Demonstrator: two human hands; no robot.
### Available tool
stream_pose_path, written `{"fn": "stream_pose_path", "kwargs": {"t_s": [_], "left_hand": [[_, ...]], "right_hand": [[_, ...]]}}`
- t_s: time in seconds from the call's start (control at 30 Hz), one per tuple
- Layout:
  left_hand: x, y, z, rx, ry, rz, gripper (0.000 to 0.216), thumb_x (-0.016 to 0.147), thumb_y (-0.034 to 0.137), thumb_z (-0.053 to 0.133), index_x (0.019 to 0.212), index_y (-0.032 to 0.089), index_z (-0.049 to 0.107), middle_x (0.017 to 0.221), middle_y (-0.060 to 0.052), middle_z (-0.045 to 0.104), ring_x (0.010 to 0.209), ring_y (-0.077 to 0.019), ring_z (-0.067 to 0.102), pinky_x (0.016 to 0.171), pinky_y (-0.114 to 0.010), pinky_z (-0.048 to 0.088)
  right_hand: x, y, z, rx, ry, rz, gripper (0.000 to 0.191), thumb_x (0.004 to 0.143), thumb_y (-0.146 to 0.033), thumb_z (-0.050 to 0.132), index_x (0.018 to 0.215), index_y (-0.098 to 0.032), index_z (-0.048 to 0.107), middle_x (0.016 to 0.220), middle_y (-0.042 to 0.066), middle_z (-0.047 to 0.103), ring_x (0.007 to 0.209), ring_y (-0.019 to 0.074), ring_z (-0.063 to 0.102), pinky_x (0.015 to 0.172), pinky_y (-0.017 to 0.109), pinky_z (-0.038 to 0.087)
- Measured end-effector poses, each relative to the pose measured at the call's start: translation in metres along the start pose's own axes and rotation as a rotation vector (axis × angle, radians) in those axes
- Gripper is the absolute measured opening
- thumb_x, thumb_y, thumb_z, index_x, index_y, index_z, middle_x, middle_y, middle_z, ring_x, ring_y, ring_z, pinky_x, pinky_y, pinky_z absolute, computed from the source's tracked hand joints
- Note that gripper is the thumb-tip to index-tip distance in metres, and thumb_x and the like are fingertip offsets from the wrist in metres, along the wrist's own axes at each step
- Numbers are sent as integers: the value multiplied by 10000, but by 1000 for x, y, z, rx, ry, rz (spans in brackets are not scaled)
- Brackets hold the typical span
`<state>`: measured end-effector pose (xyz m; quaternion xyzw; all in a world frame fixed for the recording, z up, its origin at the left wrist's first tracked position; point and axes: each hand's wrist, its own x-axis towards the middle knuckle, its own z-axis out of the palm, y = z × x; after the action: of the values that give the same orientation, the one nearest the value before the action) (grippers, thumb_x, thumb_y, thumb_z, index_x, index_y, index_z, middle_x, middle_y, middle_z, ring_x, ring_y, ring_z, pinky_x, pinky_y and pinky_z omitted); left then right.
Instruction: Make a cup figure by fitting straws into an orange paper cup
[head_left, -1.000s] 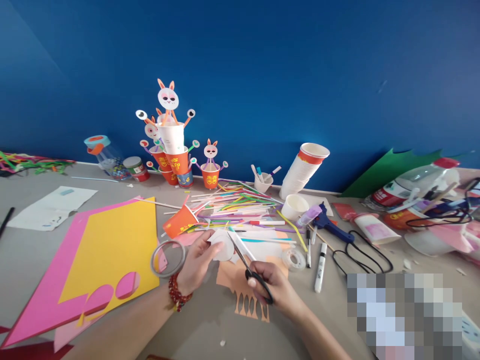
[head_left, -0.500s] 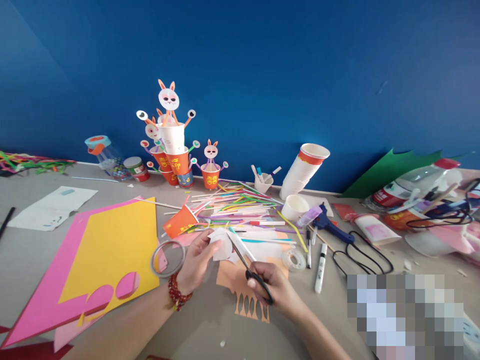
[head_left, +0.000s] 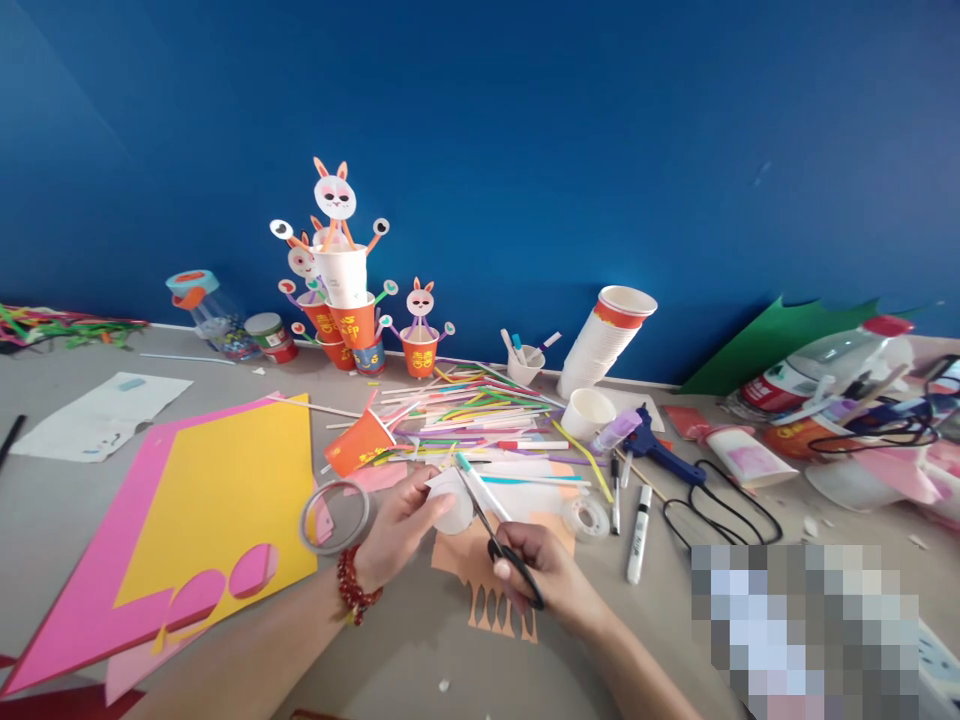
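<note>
My left hand pinches a piece of white paper with a rounded edge, thumb on top. In my right hand is a pair of black-handled scissors, fingers through the loops. The blades lie at the right edge of the white paper; whether they are parted is too small to tell. Beneath the hands lies an orange paper sheet with pointed oval cut-outs along its near edge. A roll of clear tape rests right of the scissors. Beside my left wrist is a larger tape roll.
Yellow sheet over pink paper on the left. Many pipe cleaners lie behind the hands. Rabbit-faced paper cups stand along the wall, with a leaning cup stack. A blue glue gun and marker lie right.
My left hand has turned the white paper slightly and shifted a little to the right. The paper's outline now looks rounder beside the blades. My right hand still holds the scissors in nearly the same place.
</note>
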<state>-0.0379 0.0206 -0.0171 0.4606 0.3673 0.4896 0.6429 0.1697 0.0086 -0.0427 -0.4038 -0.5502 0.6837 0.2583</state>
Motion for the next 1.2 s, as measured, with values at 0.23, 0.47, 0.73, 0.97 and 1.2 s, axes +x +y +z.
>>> {"fn": "stream_pose_path", "kwargs": {"t_s": [0.23, 0.47, 0.73, 0.97, 1.2], "left_hand": [[0, -4, -3, -3, 23, 2, 193, 848, 347, 643, 841, 160, 595, 719, -1, 566, 651, -130, 510, 655, -262, 427], [1, -6, -5, 4, 58, 23, 197, 826, 353, 663, 809, 164, 608, 721, -4, 584, 653, -133, 512, 641, -251, 416], [1, -11, -9, 37, 69, 59, 164, 860, 330, 633, 825, 171, 618, 746, -2, 587, 678, -126, 512, 678, -243, 430], [1, -11, -10, 39, 57, 54, 168, 875, 332, 619, 861, 164, 617, 769, -15, 590, 686, -128, 512, 668, -245, 435], [1, -8, -10, 70, 57, 62, 182, 886, 340, 602, 839, 164, 606, 770, -17, 603, 693, -130, 527, 663, -238, 429]], "right_hand": [[0, -1, -2, -29, -8, -32, 552, 705, -689, 677, 641, -208, 414, 452, -68, 477, 380, 64, 372, 400, 192, 243], [0, 0, -3, -53, 1, -46, 565, 708, -705, 661, 628, -212, 398, 445, -64, 473, 382, 69, 375, 403, 193, 238], [0, 1, -3, -62, 11, -40, 552, 713, -680, 676, 629, -213, 395, 454, -66, 460, 390, 67, 365, 402, 193, 228], [0, 1, -4, -62, 16, -49, 554, 700, -676, 693, 621, -212, 401, 439, -73, 438, 376, 65, 364, 391, 191, 213], [0, -1, -3, -80, 27, -50, 565, 700, -676, 694, 608, -216, 380, 444, -77, 412, 385, 60, 335, 397, 195, 191]]}}
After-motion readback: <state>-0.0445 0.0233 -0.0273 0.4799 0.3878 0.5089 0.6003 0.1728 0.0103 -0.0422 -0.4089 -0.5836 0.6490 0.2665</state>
